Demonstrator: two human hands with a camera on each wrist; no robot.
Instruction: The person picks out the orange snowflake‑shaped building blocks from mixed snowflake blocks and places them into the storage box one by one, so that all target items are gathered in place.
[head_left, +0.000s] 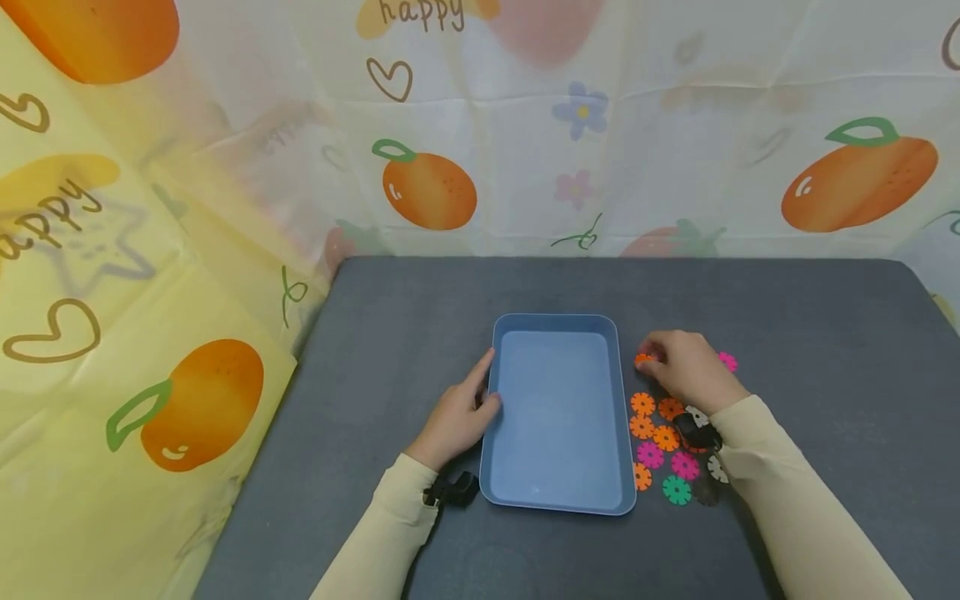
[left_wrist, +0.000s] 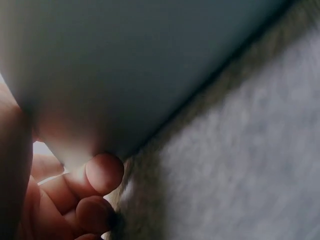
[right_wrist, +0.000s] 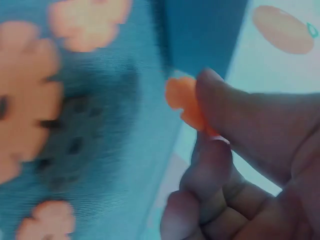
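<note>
A blue rectangular tray [head_left: 558,417] lies on the grey tabletop. My left hand [head_left: 453,421] grips its left side, thumb over the rim and curled fingers against the outer wall in the left wrist view. Beyond the tray's right side, my right hand [head_left: 690,367] pinches an orange notched plastic disc [right_wrist: 186,100] between thumb and finger, its edge standing out past the fingertips. Several more notched discs lie under and below that hand: orange ones [head_left: 642,404], pink ones [head_left: 685,465], a green disc [head_left: 677,490] and a whitish disc [head_left: 717,468]. The right wrist and sleeve partly cover some.
A pink disc [head_left: 727,361] lies just beyond the right hand. Black wrist cameras sit on both wrists, the left one [head_left: 453,489] close to the tray. Fruit-printed cloth [head_left: 525,167] hangs behind the grey table [head_left: 825,350] and down its left side.
</note>
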